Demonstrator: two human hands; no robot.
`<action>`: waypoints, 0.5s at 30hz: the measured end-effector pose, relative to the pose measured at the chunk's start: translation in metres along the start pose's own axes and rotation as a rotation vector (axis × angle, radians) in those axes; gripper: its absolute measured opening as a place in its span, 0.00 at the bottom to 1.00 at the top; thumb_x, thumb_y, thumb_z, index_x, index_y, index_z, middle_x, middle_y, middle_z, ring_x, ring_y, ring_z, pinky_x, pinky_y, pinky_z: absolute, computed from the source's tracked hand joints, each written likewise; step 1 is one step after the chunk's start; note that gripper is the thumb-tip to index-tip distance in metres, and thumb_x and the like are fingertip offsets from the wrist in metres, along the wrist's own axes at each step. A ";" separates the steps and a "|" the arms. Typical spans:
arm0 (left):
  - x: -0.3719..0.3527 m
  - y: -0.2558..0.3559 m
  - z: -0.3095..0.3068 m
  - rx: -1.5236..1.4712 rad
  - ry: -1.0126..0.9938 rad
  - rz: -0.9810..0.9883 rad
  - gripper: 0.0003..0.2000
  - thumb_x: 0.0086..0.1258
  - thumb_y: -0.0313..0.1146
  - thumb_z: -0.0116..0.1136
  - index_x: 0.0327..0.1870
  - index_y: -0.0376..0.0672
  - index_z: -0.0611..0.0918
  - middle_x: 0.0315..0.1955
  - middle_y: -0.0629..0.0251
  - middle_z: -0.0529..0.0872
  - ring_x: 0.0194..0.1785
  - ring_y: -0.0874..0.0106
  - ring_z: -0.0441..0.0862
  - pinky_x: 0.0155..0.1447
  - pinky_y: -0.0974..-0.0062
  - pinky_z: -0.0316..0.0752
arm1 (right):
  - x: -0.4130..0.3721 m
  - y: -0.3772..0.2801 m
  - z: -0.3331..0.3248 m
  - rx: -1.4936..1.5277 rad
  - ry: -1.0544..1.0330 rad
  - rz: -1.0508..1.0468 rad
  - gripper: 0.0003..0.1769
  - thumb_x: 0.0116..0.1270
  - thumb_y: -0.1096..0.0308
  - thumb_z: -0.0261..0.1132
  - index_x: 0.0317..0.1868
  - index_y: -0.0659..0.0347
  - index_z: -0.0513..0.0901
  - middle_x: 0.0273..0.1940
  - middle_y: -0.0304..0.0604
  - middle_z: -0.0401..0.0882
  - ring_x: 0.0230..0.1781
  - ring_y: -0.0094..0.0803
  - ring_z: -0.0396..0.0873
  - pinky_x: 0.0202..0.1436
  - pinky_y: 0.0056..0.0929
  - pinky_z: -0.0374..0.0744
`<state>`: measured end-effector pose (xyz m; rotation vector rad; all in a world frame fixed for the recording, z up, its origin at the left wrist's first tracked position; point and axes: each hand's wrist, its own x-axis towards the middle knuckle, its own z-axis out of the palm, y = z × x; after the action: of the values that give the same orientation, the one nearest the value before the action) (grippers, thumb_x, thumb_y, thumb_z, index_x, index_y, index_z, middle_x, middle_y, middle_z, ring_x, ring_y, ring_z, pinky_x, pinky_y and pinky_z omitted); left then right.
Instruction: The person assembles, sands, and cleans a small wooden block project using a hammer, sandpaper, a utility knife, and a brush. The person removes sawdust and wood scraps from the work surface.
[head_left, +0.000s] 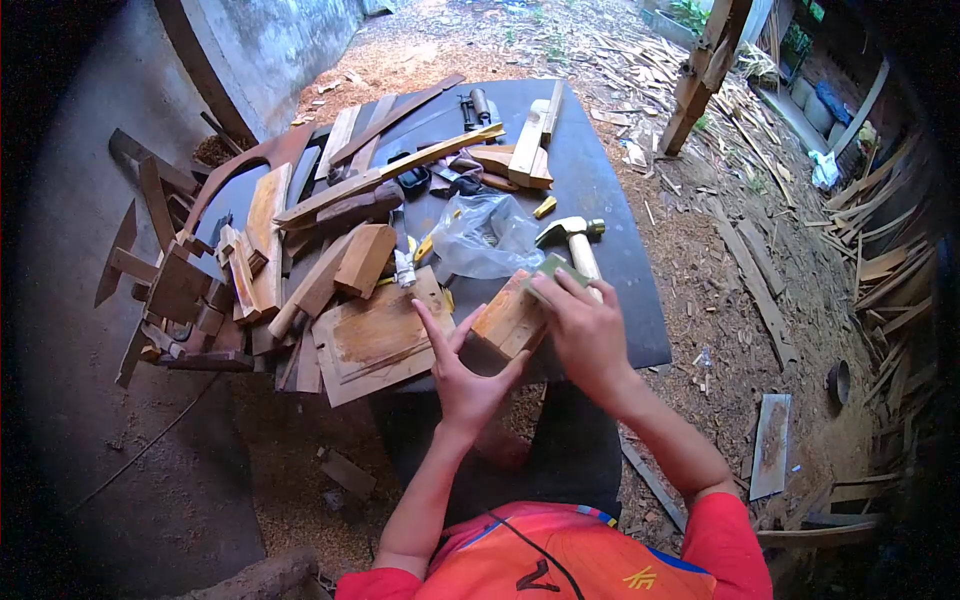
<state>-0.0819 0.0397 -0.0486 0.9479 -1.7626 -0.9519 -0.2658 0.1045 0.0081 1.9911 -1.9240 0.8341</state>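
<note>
A squared wooden block (512, 318) with an orange-brown top lies at the table's near edge, in front of me. My left hand (472, 385) steadies its near left corner between thumb and index finger, with another finger stretched out away from the block. Pinched under the fingers of my right hand (590, 335) is a folded green piece of sandpaper (548, 275), pressed on the block's far right end. Just beyond that hand lies a hammer (578, 240) with a pale handle. A clear plastic bag (485, 238) sits past the block.
Wooden pieces, including a flat board (385, 335) and a long strip (390, 175), crowd the left of the dark table (625, 290). A metal clamp-like tool (480, 108) lies at the back. A wooden post (705, 75) stands right; scrap planks (755, 285) litter the ground.
</note>
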 end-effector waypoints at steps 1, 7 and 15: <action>0.001 0.000 0.001 0.012 0.005 0.013 0.79 0.57 0.39 0.91 0.94 0.39 0.31 0.68 0.52 0.91 0.71 0.55 0.89 0.81 0.57 0.76 | 0.000 -0.014 -0.004 0.022 -0.028 0.007 0.20 0.71 0.70 0.68 0.62 0.57 0.88 0.59 0.51 0.91 0.66 0.52 0.88 0.66 0.53 0.80; 0.001 0.001 0.002 -0.009 0.012 -0.009 0.78 0.57 0.38 0.91 0.94 0.38 0.32 0.68 0.54 0.92 0.71 0.55 0.89 0.82 0.57 0.75 | 0.021 0.015 -0.004 -0.012 -0.083 0.129 0.22 0.69 0.72 0.68 0.63 0.61 0.88 0.65 0.50 0.90 0.70 0.50 0.87 0.75 0.53 0.79; 0.001 0.000 0.001 0.046 0.018 0.040 0.79 0.57 0.42 0.93 0.94 0.36 0.33 0.67 0.53 0.92 0.70 0.55 0.90 0.79 0.58 0.78 | 0.026 0.011 0.000 0.017 -0.158 0.187 0.20 0.74 0.70 0.66 0.64 0.57 0.86 0.62 0.47 0.91 0.66 0.49 0.89 0.72 0.55 0.78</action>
<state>-0.0835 0.0390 -0.0482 0.9444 -1.7886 -0.8783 -0.2774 0.0821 0.0204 1.9619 -2.2266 0.7590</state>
